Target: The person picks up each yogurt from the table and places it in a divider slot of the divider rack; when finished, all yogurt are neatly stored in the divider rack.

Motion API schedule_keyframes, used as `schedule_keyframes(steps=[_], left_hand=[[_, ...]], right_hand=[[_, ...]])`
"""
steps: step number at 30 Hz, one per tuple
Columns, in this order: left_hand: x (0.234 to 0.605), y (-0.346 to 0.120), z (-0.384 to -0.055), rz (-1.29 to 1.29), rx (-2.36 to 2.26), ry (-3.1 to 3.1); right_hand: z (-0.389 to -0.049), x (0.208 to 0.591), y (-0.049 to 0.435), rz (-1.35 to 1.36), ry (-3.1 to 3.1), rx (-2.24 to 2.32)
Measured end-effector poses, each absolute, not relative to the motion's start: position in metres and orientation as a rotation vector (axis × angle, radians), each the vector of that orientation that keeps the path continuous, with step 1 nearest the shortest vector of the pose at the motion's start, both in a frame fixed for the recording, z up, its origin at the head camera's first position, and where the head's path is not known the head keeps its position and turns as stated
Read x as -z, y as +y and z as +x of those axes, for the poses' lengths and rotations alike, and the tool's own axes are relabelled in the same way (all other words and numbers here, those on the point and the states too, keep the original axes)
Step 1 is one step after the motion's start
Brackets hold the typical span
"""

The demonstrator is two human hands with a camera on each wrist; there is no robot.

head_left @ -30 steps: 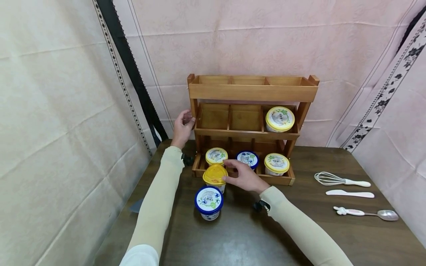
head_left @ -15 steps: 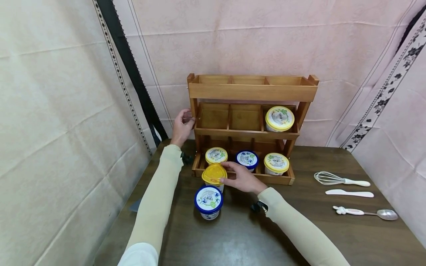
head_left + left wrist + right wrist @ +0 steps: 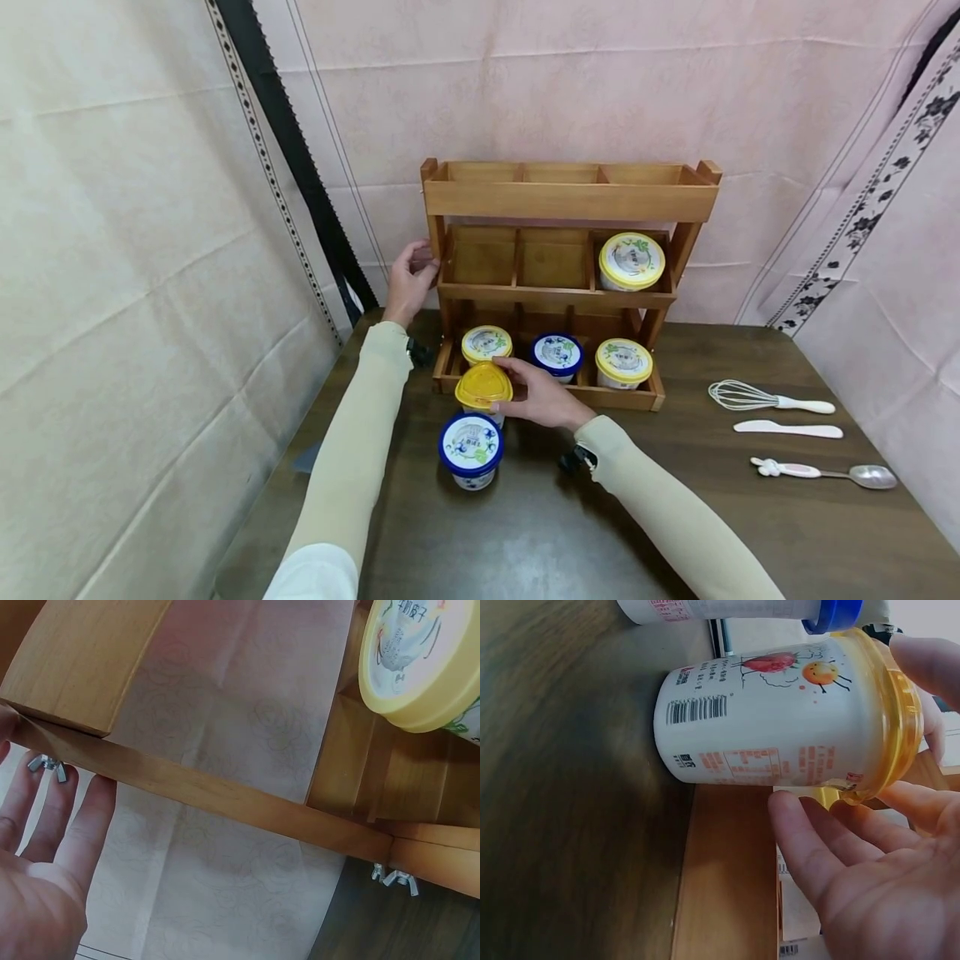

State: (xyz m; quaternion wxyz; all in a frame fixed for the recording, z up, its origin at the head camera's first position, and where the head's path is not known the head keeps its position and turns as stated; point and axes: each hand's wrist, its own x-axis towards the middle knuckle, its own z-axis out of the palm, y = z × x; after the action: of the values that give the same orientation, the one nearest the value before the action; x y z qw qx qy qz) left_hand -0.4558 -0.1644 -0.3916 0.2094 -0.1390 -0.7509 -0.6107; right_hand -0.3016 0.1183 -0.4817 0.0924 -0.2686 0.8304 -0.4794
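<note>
My right hand (image 3: pixel 543 396) has thumb and fingers around the clear yellow lid of a white cup (image 3: pixel 483 385), gripping it from the right. The right wrist view shows printed fruit and a barcode on this cup (image 3: pixel 765 727); its base is by the dark table. A blue-lidded cup (image 3: pixel 471 446) stands just in front of it. At the three-tier wooden rack (image 3: pixel 558 200), my left hand (image 3: pixel 408 283) touches the left side. In the left wrist view its fairly straight fingers (image 3: pixel 88 817) rest against the side post (image 3: pixel 202 802), by a wing nut (image 3: pixel 49 765).
Yellow-lidded tubs (image 3: pixel 487 343) (image 3: pixel 624 362) and a blue-lidded tub (image 3: pixel 557 354) sit in the bottom tier. Another yellow-lidded tub (image 3: pixel 632 261) fills the middle tier's right compartment. A whisk (image 3: pixel 772 397), a white knife (image 3: pixel 787 429) and a spoon (image 3: pixel 825 472) lie at right.
My right hand has shifted slightly left, and the yellow-lidded cup has moved a little with it. My left hand stays at the rack's side. The head view has tilted slightly.
</note>
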Motion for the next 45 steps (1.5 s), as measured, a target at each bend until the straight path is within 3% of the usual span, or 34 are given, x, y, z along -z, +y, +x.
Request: schedule_keyframes(steps=[21, 45], left_hand=[[0.393, -0.165, -0.459, -0.384, 1.738, -2.074], [0.395, -0.166, -0.458, -0.392, 1.718, -2.06]], right_hand=[[-0.301, 0.483, 0.115, -0.742, 2.461, 1.534], [-0.292, 0.419, 0.144, -0.909, 2.604, 1.646]])
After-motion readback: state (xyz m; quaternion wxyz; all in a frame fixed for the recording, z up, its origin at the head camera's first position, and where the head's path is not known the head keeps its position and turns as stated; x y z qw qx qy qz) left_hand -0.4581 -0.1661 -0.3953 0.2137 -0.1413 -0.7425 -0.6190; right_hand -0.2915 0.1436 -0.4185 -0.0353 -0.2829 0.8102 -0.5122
